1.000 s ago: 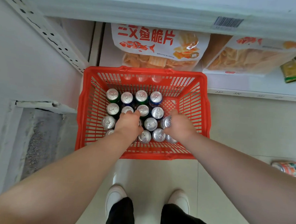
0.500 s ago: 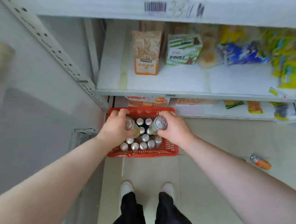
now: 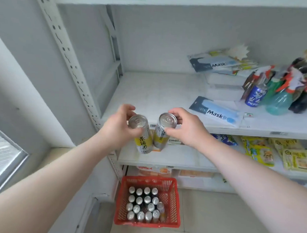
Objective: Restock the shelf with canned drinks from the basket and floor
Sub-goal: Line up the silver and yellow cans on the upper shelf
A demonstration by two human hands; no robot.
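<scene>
Left hand (image 3: 119, 127) gripping left can (image 3: 142, 136) by top; right hand (image 3: 186, 129) pinching right can (image 3: 161, 134) likewise. Cans hanging near upright, side by side, before shelf (image 3: 159, 91) edge. Bare board lying straight ahead, hands equally near. Basket (image 3: 171, 202) sitting below.

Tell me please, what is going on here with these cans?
A person is restocking a shelf. The left grip holds one slim yellow-and-silver can and the right grip holds a second can. Both are in the air at the front edge of the shelf, not yet set down. The left part of that shelf is bare, and mask packs lie further right. On the floor below, a red basket holds many more cans.
</scene>
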